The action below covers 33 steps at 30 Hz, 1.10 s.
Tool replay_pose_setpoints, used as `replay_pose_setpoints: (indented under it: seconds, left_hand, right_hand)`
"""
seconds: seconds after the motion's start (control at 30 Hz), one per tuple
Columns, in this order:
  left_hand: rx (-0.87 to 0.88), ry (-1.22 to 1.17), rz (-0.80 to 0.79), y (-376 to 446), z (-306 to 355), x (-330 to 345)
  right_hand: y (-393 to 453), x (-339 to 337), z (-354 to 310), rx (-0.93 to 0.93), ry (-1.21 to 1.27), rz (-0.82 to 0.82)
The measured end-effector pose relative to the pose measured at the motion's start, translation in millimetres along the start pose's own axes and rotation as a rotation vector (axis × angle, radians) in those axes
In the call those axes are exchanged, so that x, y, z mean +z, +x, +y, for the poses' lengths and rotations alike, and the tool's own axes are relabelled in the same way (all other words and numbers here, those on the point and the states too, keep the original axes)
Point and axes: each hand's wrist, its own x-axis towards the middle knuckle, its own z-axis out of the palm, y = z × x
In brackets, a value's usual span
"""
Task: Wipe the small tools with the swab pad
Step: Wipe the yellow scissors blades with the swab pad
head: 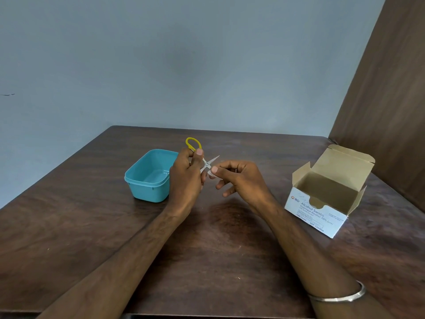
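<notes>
Yellow-handled scissors (204, 161), left hand (186, 178) gripping the handles, point up-right, blades apart; right hand (239, 180) pinches a swab pad (211, 174).

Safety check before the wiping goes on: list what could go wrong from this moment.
1. The scissors are open, blades crossed and bare; the right hand pinches the swab pad right at them, so a fingertip could be nicked.
2. The left hand holds the scissors above the table; a slip could drop them.
3. The alcohol swab box stands open near the right forearm and might be knocked.
</notes>
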Motion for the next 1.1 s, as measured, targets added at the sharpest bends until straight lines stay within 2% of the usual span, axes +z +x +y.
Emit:
replay_pose_setpoints:
  seconds: [0.2,0.6,0.83,1.1]
  left_hand:
    - [-0.007,0.008,-0.026,-1.2,1.1,0.3]
    - [-0.046,-0.038,0.115,3.6,5.0,-2.0]
    - [-0.047,-0.022,0.085,2.7,4.4,-0.6]
    - [0.106,0.150,0.035,-0.5,-0.9,5.1]
  right_hand:
    - [-0.1,0.1,-0.2,-0.018,-0.010,0.007]
    - [2.0,-19.8,-5.8,0.058,-0.077,-0.062]
    - [6.7,-32.4,-7.2,0.015,0.187,0.297]
    - [0.1,-0.9,-8.2,-0.050,0.041,0.115]
